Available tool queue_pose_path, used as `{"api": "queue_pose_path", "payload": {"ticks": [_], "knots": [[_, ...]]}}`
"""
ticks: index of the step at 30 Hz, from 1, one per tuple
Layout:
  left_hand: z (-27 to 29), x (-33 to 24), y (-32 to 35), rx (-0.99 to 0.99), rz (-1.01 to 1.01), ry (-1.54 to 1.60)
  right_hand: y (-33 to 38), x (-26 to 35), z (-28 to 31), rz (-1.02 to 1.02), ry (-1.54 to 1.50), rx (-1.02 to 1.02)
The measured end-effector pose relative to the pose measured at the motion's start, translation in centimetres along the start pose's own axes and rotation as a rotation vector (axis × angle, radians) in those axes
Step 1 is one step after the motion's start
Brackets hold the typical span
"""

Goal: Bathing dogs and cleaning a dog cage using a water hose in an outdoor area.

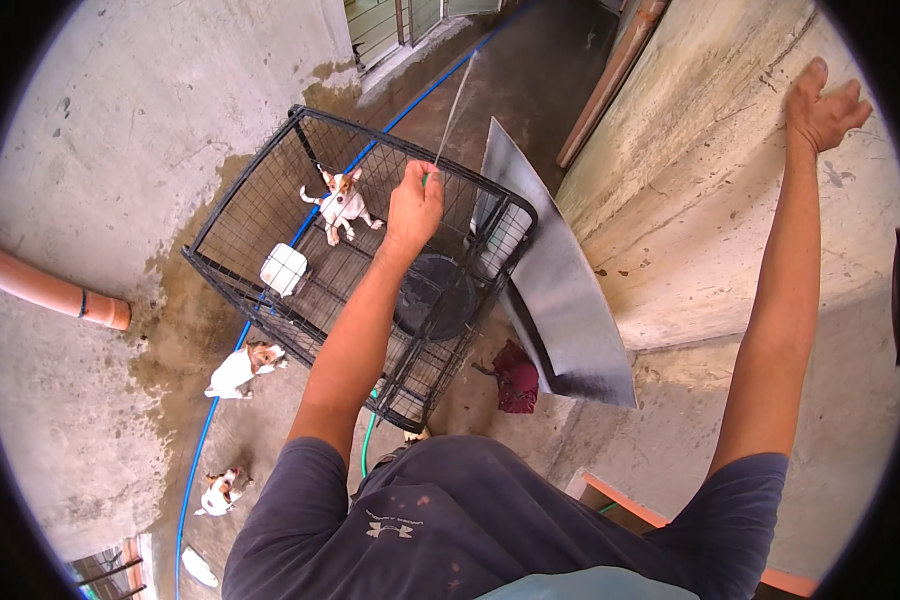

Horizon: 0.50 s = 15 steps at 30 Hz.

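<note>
My left hand [415,208] is closed around the end of a green hose [369,440], and a thin jet of water [457,105] leaves it toward the far floor. Most of the hose is hidden behind my arm and body. Beneath that hand stands a black wire cage [315,125]. A white and brown puppy [342,207] sits inside, facing me. The cage also shows a white plastic container [283,270] and a round black basin [438,300]. Out to the right, my right hand [825,110] rests against the wall [690,180], fingers apart and holding nothing.
A bent metal sheet [570,290] leans beside the cage, near a maroon cloth [516,378]. Two puppies, one nearer the cage [235,372] and one lower [220,492], are on the left floor. A blue hose [202,440] runs along there. Orange pipes [55,285] line the walls.
</note>
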<state>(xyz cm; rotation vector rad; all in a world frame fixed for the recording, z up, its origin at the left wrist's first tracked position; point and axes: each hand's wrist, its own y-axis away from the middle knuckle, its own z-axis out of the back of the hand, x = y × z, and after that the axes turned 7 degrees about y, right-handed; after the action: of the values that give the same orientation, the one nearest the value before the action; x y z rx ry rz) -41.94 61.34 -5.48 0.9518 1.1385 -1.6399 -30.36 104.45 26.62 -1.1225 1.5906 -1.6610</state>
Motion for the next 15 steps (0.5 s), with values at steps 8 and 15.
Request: {"api": "queue_pose_path", "payload": {"ticks": [8, 15], "knots": [[0.01, 0.44, -0.01, -0.008, -0.002, 0.004, 0.06, 0.3, 0.18, -0.029, 0.004, 0.025], [0.02, 0.38, 0.0, -0.038, -0.017, 0.029, -0.19, -0.38, -0.14, 0.015, 0.047, 0.014]]}}
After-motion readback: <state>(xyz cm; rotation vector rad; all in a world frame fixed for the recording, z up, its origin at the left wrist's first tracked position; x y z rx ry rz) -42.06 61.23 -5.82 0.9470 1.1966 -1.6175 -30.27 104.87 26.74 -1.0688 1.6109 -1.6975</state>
